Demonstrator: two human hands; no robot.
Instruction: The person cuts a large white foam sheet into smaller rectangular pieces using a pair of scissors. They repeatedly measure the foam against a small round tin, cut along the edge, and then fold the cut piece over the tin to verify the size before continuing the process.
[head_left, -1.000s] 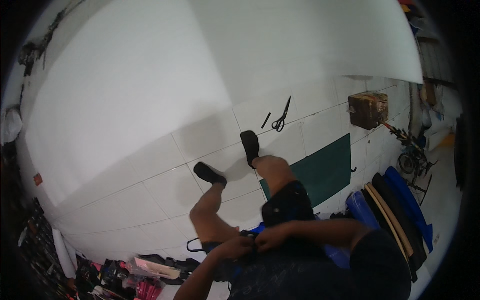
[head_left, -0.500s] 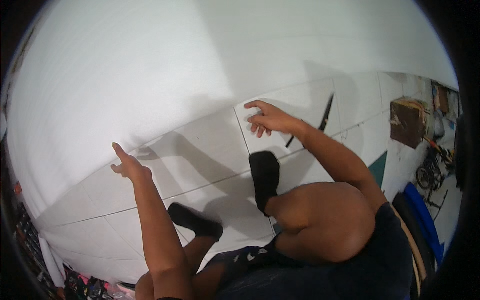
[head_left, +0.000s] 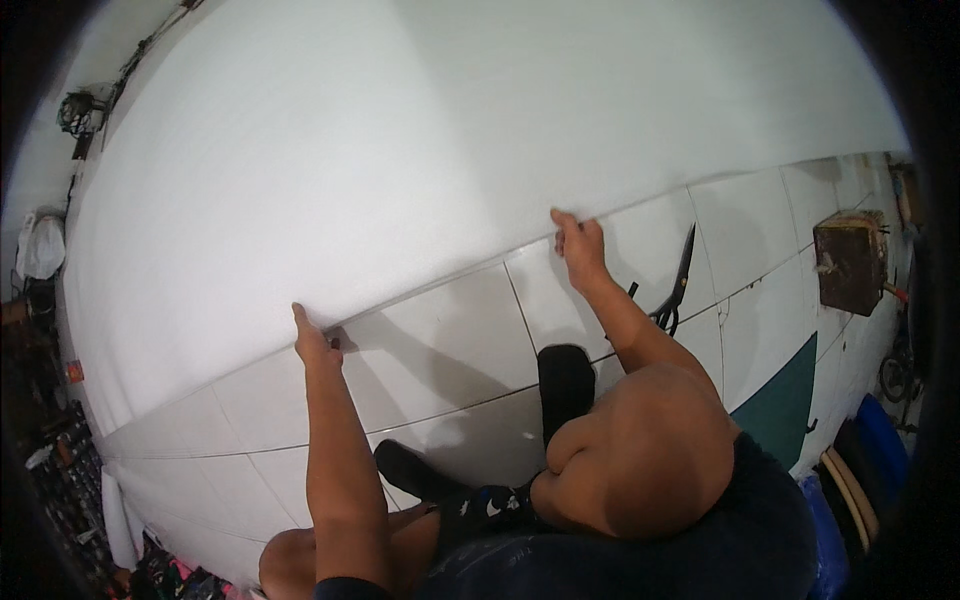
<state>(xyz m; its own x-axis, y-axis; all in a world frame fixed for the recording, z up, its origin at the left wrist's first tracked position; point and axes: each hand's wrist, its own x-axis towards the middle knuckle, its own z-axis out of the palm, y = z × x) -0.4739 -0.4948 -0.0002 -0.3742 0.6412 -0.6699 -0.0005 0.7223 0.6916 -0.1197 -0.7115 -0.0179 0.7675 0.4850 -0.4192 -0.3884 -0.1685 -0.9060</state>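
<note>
A broad white sheet (head_left: 400,170), its material unclear, spreads over the floor ahead of me. My left hand (head_left: 318,342) pinches its near edge, thumb on top and fingers partly hidden beneath. Farther right along the same edge, my right hand (head_left: 582,248) is closed on the sheet too, thumb above and the other fingers curled at the border. A pair of black scissors (head_left: 682,275) lies on the tiles to the right of my right forearm, its handles partly covered by the arm.
Pale floor tiles (head_left: 440,345) run between the sheet and my black-socked feet. At right are a brown box (head_left: 850,262), a green piece (head_left: 785,395) on the floor, and blue and black rolls (head_left: 882,445). A white plastic bag (head_left: 40,246) hangs far left.
Both hands were apart from the sheet with fingers spread; now they grip its near edge. In the picture both hands sit farther right, and the view has shifted.
</note>
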